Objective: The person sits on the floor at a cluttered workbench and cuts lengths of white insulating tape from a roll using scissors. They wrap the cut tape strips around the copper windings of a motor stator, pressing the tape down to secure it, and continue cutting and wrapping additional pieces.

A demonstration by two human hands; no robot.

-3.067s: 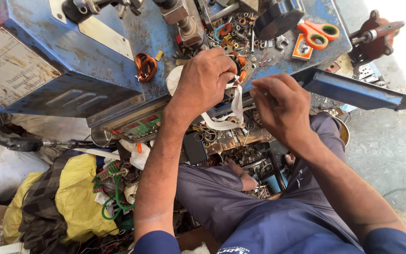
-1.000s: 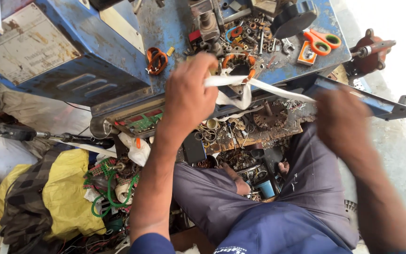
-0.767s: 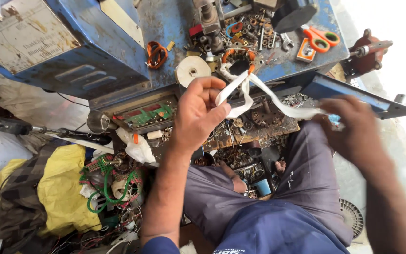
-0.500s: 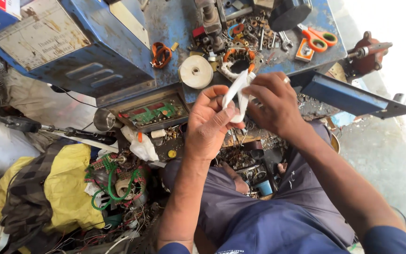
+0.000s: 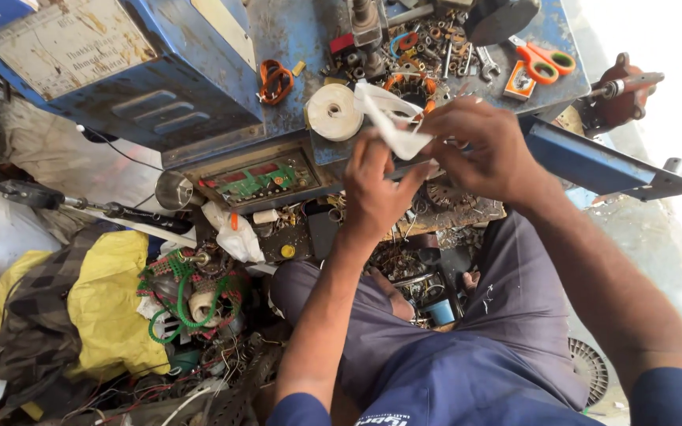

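The big blue metal surface [image 5: 294, 31] is scratched and crowded with small rusty nuts, orange scissors [image 5: 542, 61] and a round white tape roll [image 5: 333, 112]. Just above its front edge, the left hand [image 5: 372, 193] and right hand [image 5: 487, 146] both pinch a thin white strip [image 5: 392, 126] between fingers and thumbs. It looks soft, light and floppy like cloth tape, so holding it near the ends should keep it flat.
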